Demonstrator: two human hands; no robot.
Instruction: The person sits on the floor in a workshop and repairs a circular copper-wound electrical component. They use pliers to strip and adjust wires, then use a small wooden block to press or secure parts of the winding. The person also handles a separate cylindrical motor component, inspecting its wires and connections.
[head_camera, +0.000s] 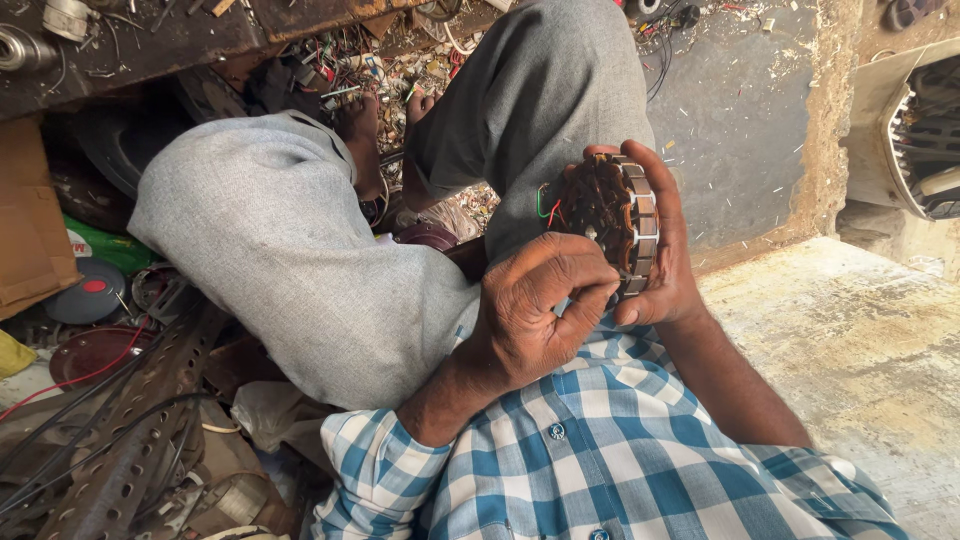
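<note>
while the person sits with knees drawn up in grey trousers (300, 250), both hands meet just above a blue-and-white checked shirt (610, 440). the right hand (660, 250) is wrapped around the outer rim of a round motor stator (610, 225), thumb over the top edge and fingers behind, grasping it with its face turned towards the left. the stator shows a ring of metal laminations around dark brown copper windings, and thin green and red wires (545, 205) stick out from its left side. the left hand (540, 310) is curled just below and left of the stator, fingertips pinched together against its lower edge; whether anything small is held in that pinch cannot be told. left of the stator, past the knees, bare feet (385, 135) rest among a litter of wire scraps. farther left lie a perforated metal bar (140, 420), a red wire (80, 378) and a round grey lid with a red centre (85, 290). right of the stator runs a worn concrete ledge (850, 340).
</note>
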